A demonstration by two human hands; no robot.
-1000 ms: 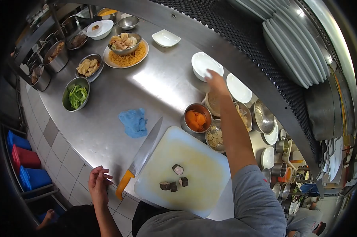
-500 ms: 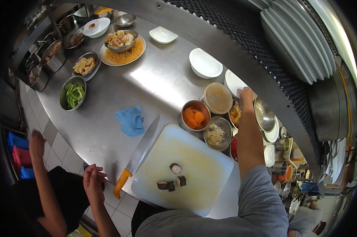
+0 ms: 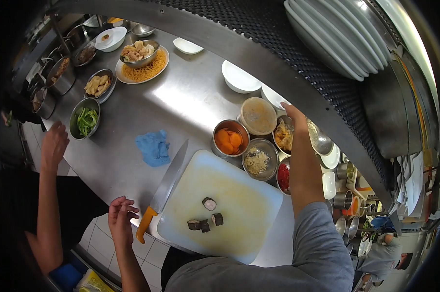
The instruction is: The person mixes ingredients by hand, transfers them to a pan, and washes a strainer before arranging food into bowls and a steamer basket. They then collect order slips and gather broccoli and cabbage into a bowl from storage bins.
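Note:
My right hand [image 3: 291, 113] reaches far back under the shelf edge, its fingertips at a white plate [image 3: 272, 96] and just above a steel bowl of mixed food [image 3: 283, 135]. Its grip is hidden from me. My left hand [image 3: 120, 217] hovers at the counter's front edge with fingers loosely apart, holding nothing, beside the orange handle of a big knife [image 3: 164, 187]. The knife lies along the left side of a white cutting board [image 3: 239, 194]. Several dark roll pieces [image 3: 204, 220] sit on the board.
Bowls of carrot slices [image 3: 229, 140], shredded food [image 3: 257, 160] and red food [image 3: 284, 176] ring the board's far side, with a lidded tub [image 3: 258, 115]. A blue cloth [image 3: 153, 147] lies on the counter. Another person's hand [image 3: 53, 144] is raised at the left. A noodle plate [image 3: 142, 65] stands far back.
My right hand pulled back from the far white bowl toward the plate by the bowls. The other person's hand came up beside the counter. My left hand barely shifted.

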